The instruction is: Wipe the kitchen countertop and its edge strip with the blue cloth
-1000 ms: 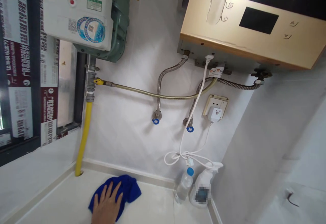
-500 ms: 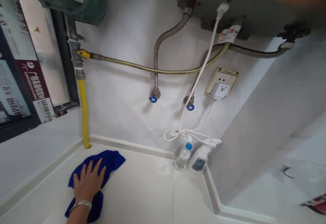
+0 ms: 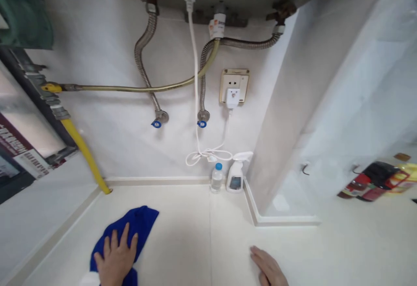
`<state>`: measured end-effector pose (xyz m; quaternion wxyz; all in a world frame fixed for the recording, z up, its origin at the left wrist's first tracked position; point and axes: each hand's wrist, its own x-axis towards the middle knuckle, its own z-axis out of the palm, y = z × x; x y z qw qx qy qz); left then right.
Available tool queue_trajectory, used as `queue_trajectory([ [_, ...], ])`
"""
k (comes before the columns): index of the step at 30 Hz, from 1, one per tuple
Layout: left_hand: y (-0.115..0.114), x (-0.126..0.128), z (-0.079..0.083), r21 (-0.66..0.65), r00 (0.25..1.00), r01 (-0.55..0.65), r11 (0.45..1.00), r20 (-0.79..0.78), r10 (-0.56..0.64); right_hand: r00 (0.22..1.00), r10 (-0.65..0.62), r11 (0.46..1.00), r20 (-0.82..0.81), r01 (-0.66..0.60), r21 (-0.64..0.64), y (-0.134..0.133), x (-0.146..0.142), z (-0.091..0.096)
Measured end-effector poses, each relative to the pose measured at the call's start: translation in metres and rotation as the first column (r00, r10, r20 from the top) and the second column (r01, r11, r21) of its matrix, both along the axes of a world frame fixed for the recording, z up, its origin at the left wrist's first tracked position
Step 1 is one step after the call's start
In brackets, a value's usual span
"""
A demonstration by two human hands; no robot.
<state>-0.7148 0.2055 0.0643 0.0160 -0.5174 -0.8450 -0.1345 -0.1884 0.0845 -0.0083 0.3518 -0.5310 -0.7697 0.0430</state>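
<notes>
My left hand [image 3: 115, 253] lies flat with fingers spread on a crumpled blue cloth [image 3: 143, 225], pressing it to the white countertop [image 3: 182, 234] near the left corner. Part of the cloth is hidden under the palm. At the lower edge my right hand [image 3: 269, 268] shows over the counter, holding nothing visible, its fingers stretched out and close together. Against the back wall stand a clear plastic bottle [image 3: 216, 179] with a blue cap and a white spray bottle [image 3: 235, 176], both apart from my hands.
A loose white power cord [image 3: 195, 60] loops down behind the bottles from a plug at the wall socket [image 3: 234, 84]. Braided hoses [image 3: 140, 56] and a yellow gas pipe [image 3: 83, 158] run along the wall. A wall column [image 3: 280, 116] juts out right, with several bottles [image 3: 374, 182] beyond it.
The camera view has swung to the right. My right hand has come into view at the lower edge. My left hand stays spread on the blue cloth.
</notes>
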Motion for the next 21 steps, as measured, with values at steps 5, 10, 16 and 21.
queue_trajectory([
  [5, -0.042, 0.031, -0.012, -0.025, 0.994, 0.065, 0.998, -0.089, -0.067, 1.0, 0.005, 0.998, -0.03, -0.003, 0.07, 0.002, -0.003, -0.013],
  [10, -0.081, 0.07, -0.029, -0.021, 0.966, 0.139, 0.99, -0.218, -0.14, 0.993, 0.03, 0.996, -0.113, -0.019, 0.091, 0.006, -0.01, -0.02],
  [16, -0.126, 0.138, -0.029, -0.025, 0.933, 0.244, 0.969, -0.267, -0.242, 0.977, 0.083, 0.994, -0.199, -0.065, 0.092, 0.009, -0.01, -0.013],
  [21, -0.165, 0.195, -0.021, -0.057, 0.908, 0.342, 0.938, -0.236, -0.346, 0.932, 0.138, 0.99, -0.335, -0.125, 0.06, 0.009, -0.006, -0.01],
])
